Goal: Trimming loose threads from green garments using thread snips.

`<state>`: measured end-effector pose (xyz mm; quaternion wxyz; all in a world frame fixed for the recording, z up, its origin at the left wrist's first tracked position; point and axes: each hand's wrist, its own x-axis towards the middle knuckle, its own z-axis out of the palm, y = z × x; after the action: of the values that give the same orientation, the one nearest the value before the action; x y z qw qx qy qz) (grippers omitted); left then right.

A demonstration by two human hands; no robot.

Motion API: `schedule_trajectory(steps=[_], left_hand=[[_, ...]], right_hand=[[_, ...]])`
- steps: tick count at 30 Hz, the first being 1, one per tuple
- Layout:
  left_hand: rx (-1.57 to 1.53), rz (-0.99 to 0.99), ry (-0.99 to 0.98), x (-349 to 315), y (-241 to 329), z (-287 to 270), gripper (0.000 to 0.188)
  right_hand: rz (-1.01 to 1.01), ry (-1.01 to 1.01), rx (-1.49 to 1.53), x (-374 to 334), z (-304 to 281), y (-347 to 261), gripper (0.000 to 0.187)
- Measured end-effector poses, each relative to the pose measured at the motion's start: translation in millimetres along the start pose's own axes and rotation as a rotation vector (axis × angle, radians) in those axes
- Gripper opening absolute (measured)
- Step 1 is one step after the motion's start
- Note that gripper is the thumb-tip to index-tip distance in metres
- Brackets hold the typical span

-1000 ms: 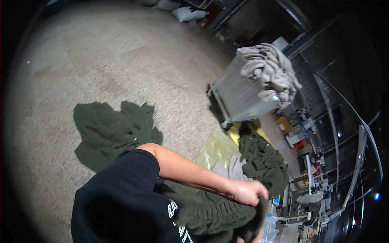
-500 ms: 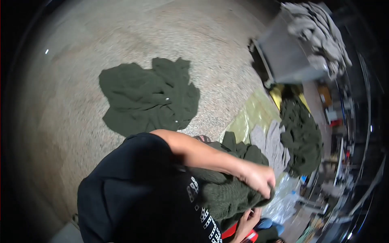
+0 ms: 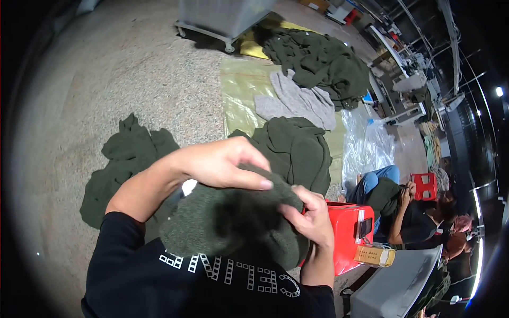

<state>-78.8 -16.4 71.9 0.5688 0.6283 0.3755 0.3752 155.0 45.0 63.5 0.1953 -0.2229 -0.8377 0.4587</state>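
A dark green knit garment is held up close in front of my chest, bunched between both hands. My left hand pinches its upper edge, thumb on top and fingers curled behind. My right hand grips the same edge a short way to the right, thumb and fingers closed on the cloth. Part of the garment between the hands is blurred. Just beyond my hands lies a heap of similar green knitwear. Another green garment is spread on the floor to my left.
A red plastic stool with a small box stands at my right. Ahead are a grey garment, a green pile, plastic sheeting and a wheeled grey bin. Another person sits handling green cloth.
The view has swung to the right. My left hand, earlier out at the cloth's far edge, is now in front of my chest, and both hands now hold the raised garment.
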Motion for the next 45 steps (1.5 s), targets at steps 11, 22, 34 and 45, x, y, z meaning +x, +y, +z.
schedule_trajectory(steps=[11, 22, 34, 45], left_hand=[[-0.379, -0.169, 0.168, -9, -2, -35, 0.019], [0.723, -0.337, 0.376, -36, -59, -74, 0.013], [0.332, -0.532, 0.152, -73, -75, -93, 0.024], [-0.087, -0.463, 0.665, -69, -95, -91, 0.015]], right_hand=[[0.272, -0.186, 0.094, -55, -17, 60, 0.015], [0.403, 0.292, 0.149, -83, -63, 71, 0.017], [0.547, 0.493, 0.093, -125, -76, 137, 0.013], [0.485, 0.910, 0.778, -138, -88, 146, 0.015]])
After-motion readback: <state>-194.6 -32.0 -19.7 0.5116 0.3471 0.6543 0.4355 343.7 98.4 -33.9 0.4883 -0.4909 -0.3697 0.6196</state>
